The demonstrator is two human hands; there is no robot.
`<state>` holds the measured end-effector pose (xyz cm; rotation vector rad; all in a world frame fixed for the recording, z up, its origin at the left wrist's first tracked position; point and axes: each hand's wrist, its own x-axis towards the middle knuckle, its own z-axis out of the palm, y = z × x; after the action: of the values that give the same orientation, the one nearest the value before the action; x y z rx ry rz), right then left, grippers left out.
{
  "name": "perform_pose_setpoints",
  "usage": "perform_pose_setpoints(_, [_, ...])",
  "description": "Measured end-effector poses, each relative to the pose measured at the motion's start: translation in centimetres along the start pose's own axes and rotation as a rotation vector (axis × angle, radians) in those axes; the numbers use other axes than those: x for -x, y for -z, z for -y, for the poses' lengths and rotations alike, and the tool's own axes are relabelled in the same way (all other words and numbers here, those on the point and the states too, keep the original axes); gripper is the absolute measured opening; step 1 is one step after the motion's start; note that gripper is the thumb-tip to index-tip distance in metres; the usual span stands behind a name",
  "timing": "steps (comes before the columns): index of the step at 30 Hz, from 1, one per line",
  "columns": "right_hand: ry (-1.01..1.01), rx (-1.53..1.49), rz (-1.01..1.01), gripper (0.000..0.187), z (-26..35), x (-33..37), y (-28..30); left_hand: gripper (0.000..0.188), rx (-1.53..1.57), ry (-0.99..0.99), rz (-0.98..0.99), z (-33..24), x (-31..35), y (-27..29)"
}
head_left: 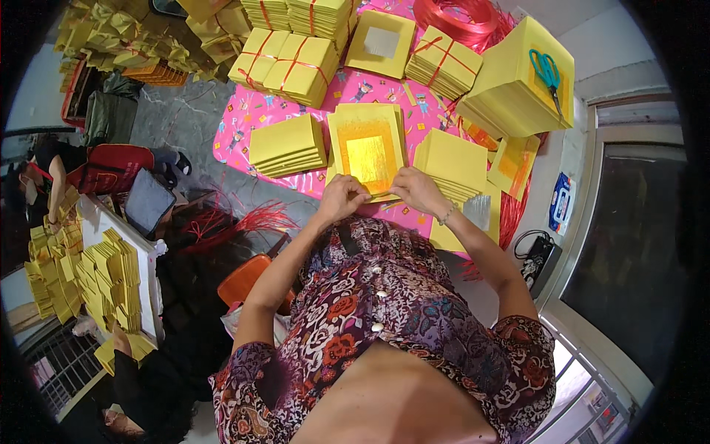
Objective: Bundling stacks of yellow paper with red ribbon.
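In front of me lies a stack of yellow joss paper (368,160), its top sheet bearing an orange patch and a shiny gold square. My left hand (344,198) pinches the near left corner of the sheets, fingers curled together. At the near right corner, my right hand (419,194) pinches the same paper between thumb and fingers. A folded yellow paper pile (288,146) sits left of the stack. Another folded pile (452,163) stands to its right, close to my right wrist. Near my right forearm lies a sheet with a silver square (479,212).
The pink patterned tablecloth (277,107) carries bundles tied with red strips (285,63), a red ribbon coil (455,22) and a tall paper block (510,78) with teal scissors (546,74) on top. Two people work at left, by a white-edged table (151,285) of folded yellow paper.
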<state>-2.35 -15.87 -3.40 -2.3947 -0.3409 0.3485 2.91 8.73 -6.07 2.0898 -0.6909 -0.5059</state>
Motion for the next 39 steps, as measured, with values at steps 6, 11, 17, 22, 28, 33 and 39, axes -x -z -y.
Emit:
perform_pose_setpoints(6, [-0.011,0.001,-0.020,0.021,0.6,0.0,0.1,0.013,-0.031,0.004,-0.008,-0.7,-0.1,0.4])
perform_pose_setpoints(11, [-0.029,0.081,-0.093,0.019,1.9,-0.9,1.7,0.025,-0.146,-0.103,-0.148,-3.7,0.1,1.3])
perform_pose_setpoints(17, [-0.029,0.031,-0.232,0.023,0.8,-5.9,4.7,0.054,-0.482,-0.389,-0.369,-5.3,0.7,0.5])
perform_pose_setpoints(22, [-0.124,0.084,-0.219,0.025,-0.8,-10.5,6.0,0.061,-0.434,-0.321,-0.198,-3.7,-1.3,-0.1])
perform_pose_setpoints(28, [-0.150,0.077,-0.181,0.025,-3.1,-14.2,5.6,0.072,-0.514,-0.213,-0.157,-2.3,-4.1,-0.6])
perform_pose_setpoints(33, [-0.011,0.322,-0.321,0.022,-4.7,-15.6,4.0,0.078,-0.520,-0.171,-0.109,-1.4,-4.9,-1.1])
perform_pose_setpoints(39, [0.048,0.208,-0.236,0.025,-3.5,-17.0,2.8,0.079,-0.506,-0.138,-0.088,-0.8,-5.3,-1.3])
